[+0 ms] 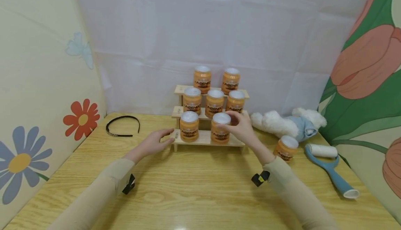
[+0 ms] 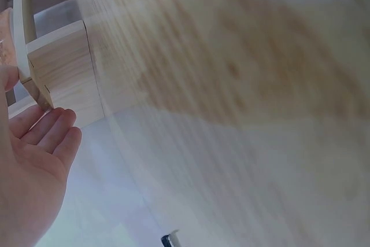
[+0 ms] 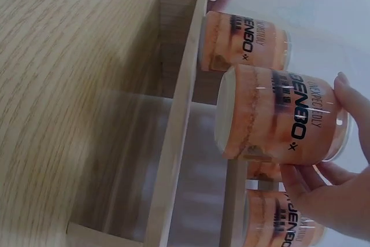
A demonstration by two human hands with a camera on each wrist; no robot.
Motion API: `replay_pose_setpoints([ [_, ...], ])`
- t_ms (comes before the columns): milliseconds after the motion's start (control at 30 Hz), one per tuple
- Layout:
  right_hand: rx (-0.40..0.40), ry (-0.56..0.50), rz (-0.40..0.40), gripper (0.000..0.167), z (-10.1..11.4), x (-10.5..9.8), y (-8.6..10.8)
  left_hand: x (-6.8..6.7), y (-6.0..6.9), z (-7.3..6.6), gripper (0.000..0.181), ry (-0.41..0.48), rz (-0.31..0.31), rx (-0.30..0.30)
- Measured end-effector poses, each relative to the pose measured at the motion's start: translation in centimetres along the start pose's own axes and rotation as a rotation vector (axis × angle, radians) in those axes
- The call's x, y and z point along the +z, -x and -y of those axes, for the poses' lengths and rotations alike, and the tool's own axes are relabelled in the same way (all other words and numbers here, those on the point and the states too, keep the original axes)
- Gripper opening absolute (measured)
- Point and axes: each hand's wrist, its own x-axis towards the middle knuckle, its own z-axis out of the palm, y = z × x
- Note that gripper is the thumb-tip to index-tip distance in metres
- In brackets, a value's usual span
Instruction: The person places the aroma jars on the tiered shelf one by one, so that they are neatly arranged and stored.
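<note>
My right hand (image 1: 239, 127) pinches an orange jar (image 1: 220, 134) with a pale lid between thumb and fingers, at the right half of the lowest step. In the right wrist view, a gap shows between this jar (image 3: 277, 114) and the front board (image 3: 176, 125). Beside it on the same step stands another orange jar (image 1: 189, 129). My left hand (image 1: 153, 142) is at the left end of the three-step wooden rack (image 1: 205, 137); in the left wrist view its extended fingertips (image 2: 66, 117) touch the board's end (image 2: 39, 92), and it holds no jar.
Several matching jars (image 1: 214, 102) occupy the middle and top steps. One more jar (image 1: 286, 148) stands right of the rack, near a white plush toy (image 1: 278, 123) and a blue lint roller (image 1: 333, 174). A black headband (image 1: 122, 135) lies at the left.
</note>
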Motion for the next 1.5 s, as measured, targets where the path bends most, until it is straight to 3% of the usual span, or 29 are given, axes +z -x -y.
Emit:
replay_pose_setpoints([
  [300,0.05,0.074,-0.017,0.059,-0.9,1.5,-0.4,0.2,0.0,-0.2,0.058,-0.005,-0.003,0.014],
  [900,0.112,-0.005,-0.009,0.066,-1.2,2.6,-1.1,0.0,0.0,-0.2,0.059,0.001,-0.003,0.004],
  [1500,0.06,0.108,-0.002,0.068,-1.2,2.9,-1.6,0.1,0.0,-0.1,0.059,0.005,-0.004,0.002],
])
